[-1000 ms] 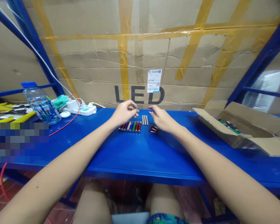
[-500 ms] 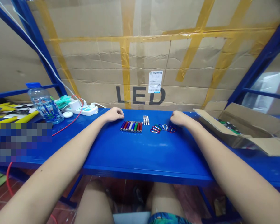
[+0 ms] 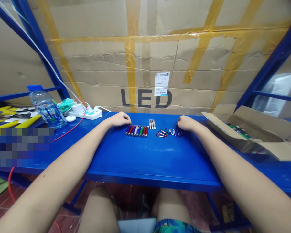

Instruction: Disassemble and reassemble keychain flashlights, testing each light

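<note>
My left hand point(image 3: 120, 119) rests on the blue table with its fingers curled down and no object showing in them. Its fingertips are just behind the left end of a row of small metallic tubes point(image 3: 136, 130), coloured purple, red, blue, silver and green, which look like mini flashlights. My right hand point(image 3: 185, 123) is closed in a fist on the table, and nothing shows in it. In front of it lie several coloured carabiners point(image 3: 171, 131) in a curved row. Small round silver button cells point(image 3: 152, 124) form a block between tubes and carabiners.
An open cardboard box point(image 3: 247, 142) with small parts stands on the right. To the left are a water bottle point(image 3: 47, 108), a white power strip point(image 3: 93, 114) and a red cable point(image 3: 74, 128). A large taped cardboard box point(image 3: 97, 71) walls off the back.
My left hand has shifted slightly right, closer to the row of tubes. My right hand and the laid-out items stay in place.
</note>
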{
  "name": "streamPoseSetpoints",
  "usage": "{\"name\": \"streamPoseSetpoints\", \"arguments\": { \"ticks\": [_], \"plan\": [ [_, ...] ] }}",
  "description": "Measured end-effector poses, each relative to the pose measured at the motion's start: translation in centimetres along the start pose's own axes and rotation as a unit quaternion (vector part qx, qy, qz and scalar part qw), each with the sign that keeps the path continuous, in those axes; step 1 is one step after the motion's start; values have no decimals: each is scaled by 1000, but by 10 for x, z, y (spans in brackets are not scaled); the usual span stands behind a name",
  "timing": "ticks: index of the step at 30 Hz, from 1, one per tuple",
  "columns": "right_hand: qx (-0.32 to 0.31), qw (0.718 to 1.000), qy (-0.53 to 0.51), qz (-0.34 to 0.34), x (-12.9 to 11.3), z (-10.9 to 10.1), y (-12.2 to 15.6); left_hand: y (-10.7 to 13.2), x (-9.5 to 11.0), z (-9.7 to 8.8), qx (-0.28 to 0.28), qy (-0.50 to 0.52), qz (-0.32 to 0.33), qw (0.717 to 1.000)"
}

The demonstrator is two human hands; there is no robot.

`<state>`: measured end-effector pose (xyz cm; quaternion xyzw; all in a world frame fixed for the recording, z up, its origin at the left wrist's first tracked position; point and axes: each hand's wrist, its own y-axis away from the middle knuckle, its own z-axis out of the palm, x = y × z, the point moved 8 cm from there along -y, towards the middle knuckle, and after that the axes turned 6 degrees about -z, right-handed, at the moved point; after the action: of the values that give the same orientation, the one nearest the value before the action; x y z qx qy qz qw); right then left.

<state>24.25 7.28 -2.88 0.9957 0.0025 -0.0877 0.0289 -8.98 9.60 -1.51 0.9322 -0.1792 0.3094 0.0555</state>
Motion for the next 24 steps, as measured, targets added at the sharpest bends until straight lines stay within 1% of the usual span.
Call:
{"name": "streamPoseSetpoints", "arguments": {
  "ticks": [3, 11, 17, 20, 24],
  "plan": [
    [1, 1000, 0, 0, -2, -1, 1, 1, 2, 0, -6, 19, 7, 1000],
    [-9, 1000, -5, 2, -2, 1, 2, 1, 1, -2, -10, 55, -5, 998],
    [-22, 1000, -2, 0, -3, 1, 4, 0, 0, -1, -24, 84, -11, 996],
    [-22, 1000, 1, 2, -4, 1, 5, 0, 1, -3, -12, 88, -8, 996],
    [-19, 1000, 4, -3, -2, 1, 3, 0, -2, -8, 26, 98, -12, 995]
  ]
}}
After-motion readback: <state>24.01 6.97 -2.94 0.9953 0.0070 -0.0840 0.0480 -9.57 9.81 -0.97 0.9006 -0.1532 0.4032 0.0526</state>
